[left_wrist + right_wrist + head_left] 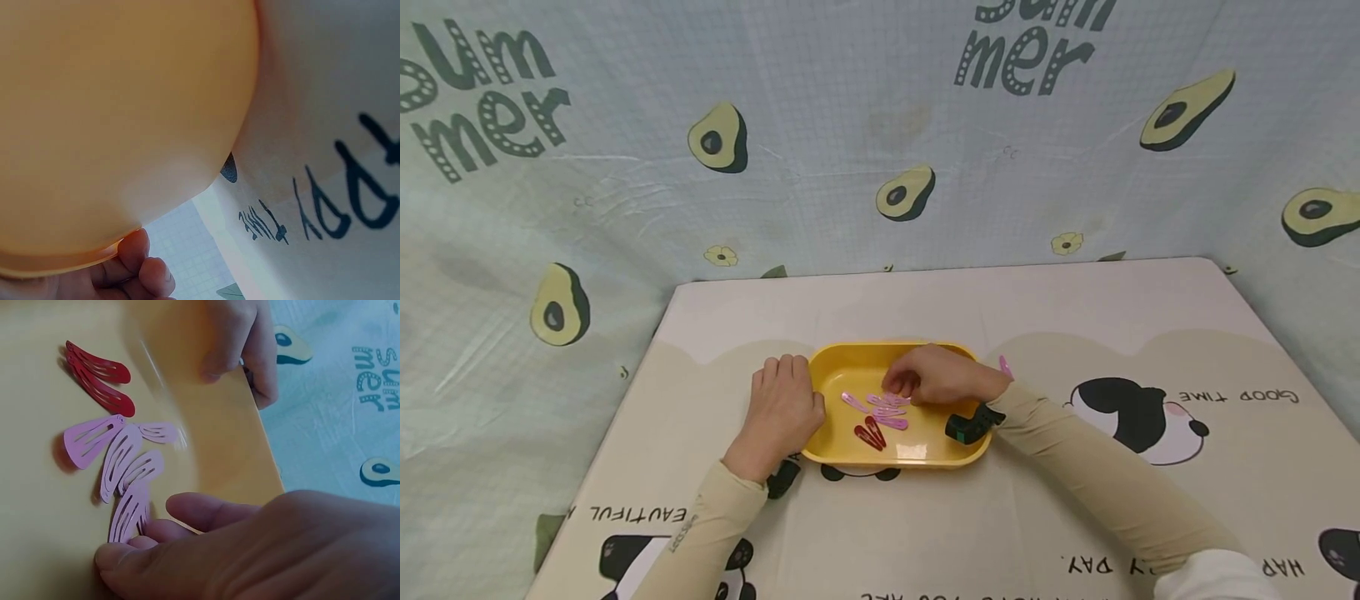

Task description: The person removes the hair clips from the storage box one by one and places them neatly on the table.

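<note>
A yellow tray (pixel 925 450) lies on the table, holding several pink hair clips (pixel 887 411) and two red hair clips (pixel 870 434). My left hand (pixel 784 412) grips the tray's left rim, the thumb on the inner side and the fingers over the outside. Inside the tray, my right hand (pixel 942 375) reaches down with curled fingers to the far end of the pink group. There, thumb and fingertips pinch the end of a pink hair clip (pixel 130 514); its lower end is hidden by them. The red pair lies side by side, nearer the tray's front edge.
Another pink piece (pixel 1005 367) shows just beyond the tray's right edge, beside the right wrist. A black wrist camera (pixel 970 425) hangs over the tray's right end. Behind the table rises a printed cloth (pixel 820 167) with avocados.
</note>
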Available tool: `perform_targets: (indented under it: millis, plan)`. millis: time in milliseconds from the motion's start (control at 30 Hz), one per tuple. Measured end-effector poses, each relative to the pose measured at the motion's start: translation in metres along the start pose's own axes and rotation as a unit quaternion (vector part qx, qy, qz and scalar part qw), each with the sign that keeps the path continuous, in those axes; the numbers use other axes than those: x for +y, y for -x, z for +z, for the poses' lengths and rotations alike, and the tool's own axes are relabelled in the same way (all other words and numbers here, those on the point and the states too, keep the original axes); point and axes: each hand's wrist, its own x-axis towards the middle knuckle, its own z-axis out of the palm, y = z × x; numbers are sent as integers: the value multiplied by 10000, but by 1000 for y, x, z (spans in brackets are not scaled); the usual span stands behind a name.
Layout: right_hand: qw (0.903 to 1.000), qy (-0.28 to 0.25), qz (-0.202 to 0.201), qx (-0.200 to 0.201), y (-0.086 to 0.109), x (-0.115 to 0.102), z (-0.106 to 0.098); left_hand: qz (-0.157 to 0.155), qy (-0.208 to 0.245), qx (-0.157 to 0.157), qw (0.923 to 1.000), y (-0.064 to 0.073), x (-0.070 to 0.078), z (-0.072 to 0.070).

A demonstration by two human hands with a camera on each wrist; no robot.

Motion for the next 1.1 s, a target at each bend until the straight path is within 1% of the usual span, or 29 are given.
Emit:
perform_targets:
  millis: [133,300,600,1100]
  plan:
    - [9997,209,-136,19,1,-3,0,9,-36,8,10000,0,0,0]
    - [9994,270,-218,-28,4,-7,-3,19,-60,37,10000,1,0,0]
    - [9985,405,-369,-84,2,-4,-2,57,-36,114,9999,1,0,1]
    - [9992,173,-307,-199,2,-3,0,11,-38,26,10000,1,2,-1]
